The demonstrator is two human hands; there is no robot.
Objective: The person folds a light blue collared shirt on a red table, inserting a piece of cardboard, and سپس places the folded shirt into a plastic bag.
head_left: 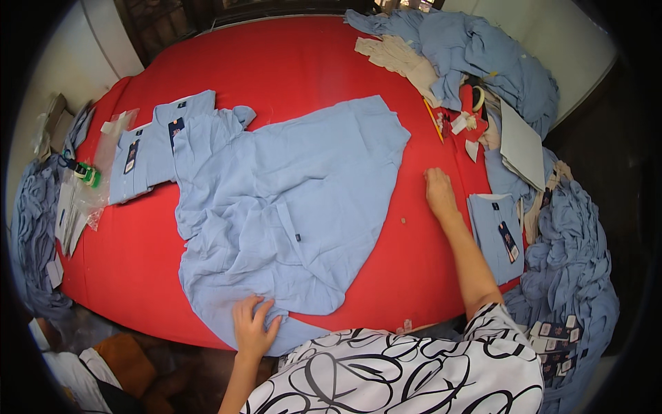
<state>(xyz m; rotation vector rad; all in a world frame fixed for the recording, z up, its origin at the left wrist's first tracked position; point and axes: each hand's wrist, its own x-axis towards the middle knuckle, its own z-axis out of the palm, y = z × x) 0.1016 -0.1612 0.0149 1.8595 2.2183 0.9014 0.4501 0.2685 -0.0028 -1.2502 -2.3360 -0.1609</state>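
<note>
A light blue garment [303,186], rumpled at its near left part, lies spread over the red-covered table [414,276]. A narrow strip of the same cloth with a small dark label [298,237] crosses it. My left hand [254,326] rests on the garment's near edge, fingers apart. Farther off, my right hand [440,190] is over the red cover, right of the garment and not touching it. Its fingers are curled in, and what they hold, if anything, is hidden. A tiny brownish piece [404,221] lies between that hand and the garment.
Folded blue shirts with dark tags [131,162] lie at the left, beside clear plastic bags and a green tape dispenser [86,174]. Another folded shirt [496,234] is near my right forearm. Blue garments heap up [569,255] along the right. A yellow pencil [433,119] and white boards [520,145] lie farther back.
</note>
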